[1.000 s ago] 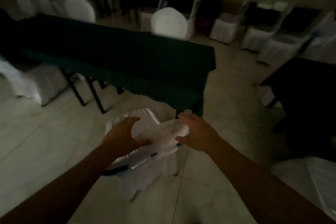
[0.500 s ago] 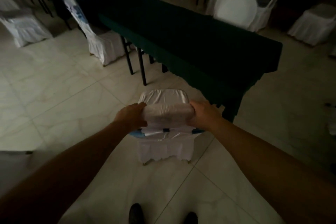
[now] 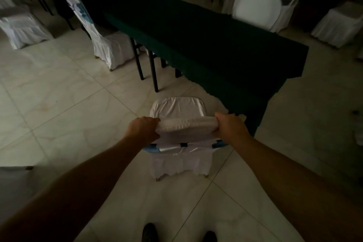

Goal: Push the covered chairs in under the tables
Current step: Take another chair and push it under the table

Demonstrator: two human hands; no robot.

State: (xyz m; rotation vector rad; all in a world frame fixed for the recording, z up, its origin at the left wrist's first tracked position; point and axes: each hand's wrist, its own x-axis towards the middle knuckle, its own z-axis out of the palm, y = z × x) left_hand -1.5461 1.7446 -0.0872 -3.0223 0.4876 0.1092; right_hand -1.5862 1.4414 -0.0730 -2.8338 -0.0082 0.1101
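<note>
A chair in a white cover (image 3: 177, 108) stands on the tiled floor right in front of me, its seat facing the long table with the dark green cloth (image 3: 206, 31). The seat's front edge lies just short of the table's near side. My left hand (image 3: 144, 129) grips the left end of the chair's backrest top. My right hand (image 3: 229, 125) grips the right end of the same top edge. A blue band with a black clip shows across the back of the chair below my hands.
Another covered chair (image 3: 106, 43) stands at the table's left side, and one (image 3: 257, 6) stands behind the table. More covered chairs stand at far left (image 3: 21, 27) and far right (image 3: 337, 25). Black table legs (image 3: 153, 72) stand ahead-left. My shoes (image 3: 149, 234) show at the bottom.
My view swung so the chair is now square in front of me. Both hands shifted from resting on the backrest to gripping its two ends, and the chair turned toward the table.
</note>
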